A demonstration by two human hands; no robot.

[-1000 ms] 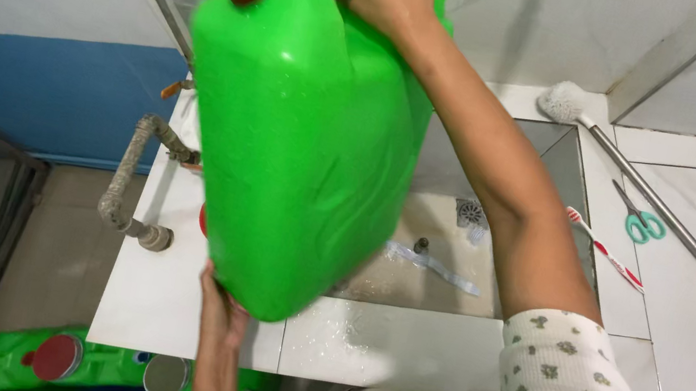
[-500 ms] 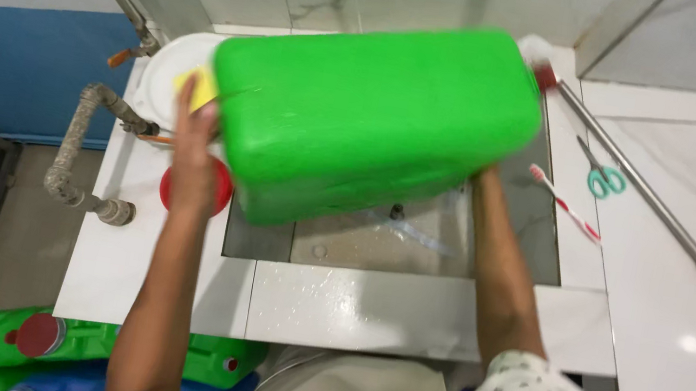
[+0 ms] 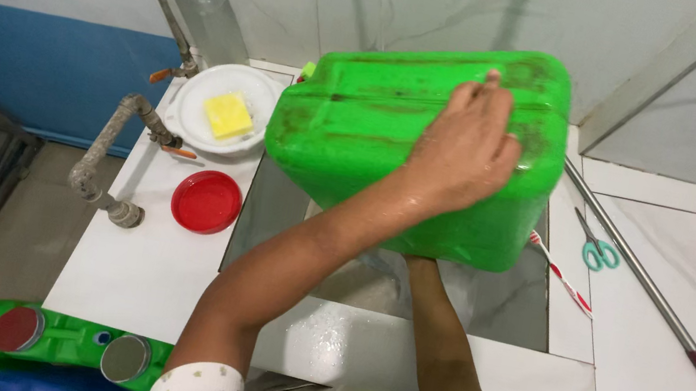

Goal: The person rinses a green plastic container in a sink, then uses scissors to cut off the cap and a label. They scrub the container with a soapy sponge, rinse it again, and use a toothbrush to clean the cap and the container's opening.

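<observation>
A big green plastic jerrycan (image 3: 375, 148) lies on its side above the sink basin (image 3: 270, 211), with brown dirt streaks on its upper face. My left hand (image 3: 467, 149) is spread flat on that upper face near the right end, its wet arm crossing in from the lower left. My right forearm (image 3: 426, 317) goes up under the can from below. The right hand itself is hidden beneath the can, where it holds the can up.
A white plate (image 3: 191, 117) with a yellow sponge (image 3: 228, 114), a red lid (image 3: 207, 200), a pump bottle (image 3: 205, 7) and a pipe tap (image 3: 114, 156) are on the left. Scissors (image 3: 599, 254), a toothbrush (image 3: 561, 274) and a long stick (image 3: 652, 294) lie on the right. More green cans (image 3: 15, 328) stand below.
The can has gone from upright to lying flat over the sink. My left hand has moved from the can's left end onto its top face.
</observation>
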